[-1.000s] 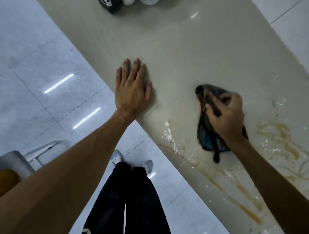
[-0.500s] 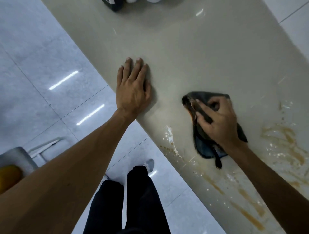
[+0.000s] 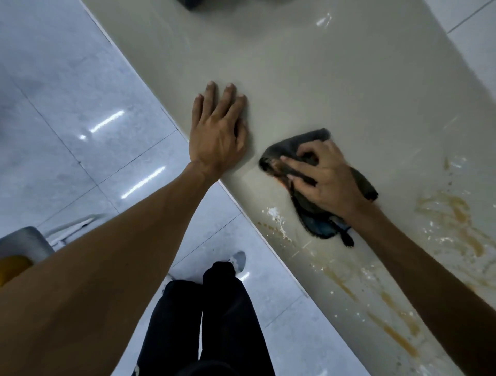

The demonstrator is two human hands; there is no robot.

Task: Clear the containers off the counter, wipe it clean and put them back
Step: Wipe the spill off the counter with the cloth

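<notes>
Leftward goes the cloth (image 3: 295,143): since a second ago the right hand (image 3: 326,179) has dragged it across the desk (image 3: 322,80), away from the brown smears (image 3: 453,214) on the right and close to the left hand (image 3: 218,131). The two hands are now near each other but not touching.

The right hand's fingers (image 3: 298,166) are curled down over the dark grey cloth, bunching and gripping it against the desk. One finger runs out along its left end, where an orange-brown stain shows on the fabric. The cloth's near end trails out from under the wrist toward the desk's near edge.

The left hand has not shifted. It lies flat, palm down, fingers straight and close together, holding nothing, at the left edge of the desk.

White crumbs (image 3: 273,214) sit at the near edge just beside the cloth. Brown streaks (image 3: 391,327) run on along that edge to the right. At the far end of the desk, a dark object (image 3: 191,2) is cut off by the top of the view; what it is, I cannot tell.

Below, black trousers (image 3: 209,322) stand over the glossy tiled floor (image 3: 67,107).
</notes>
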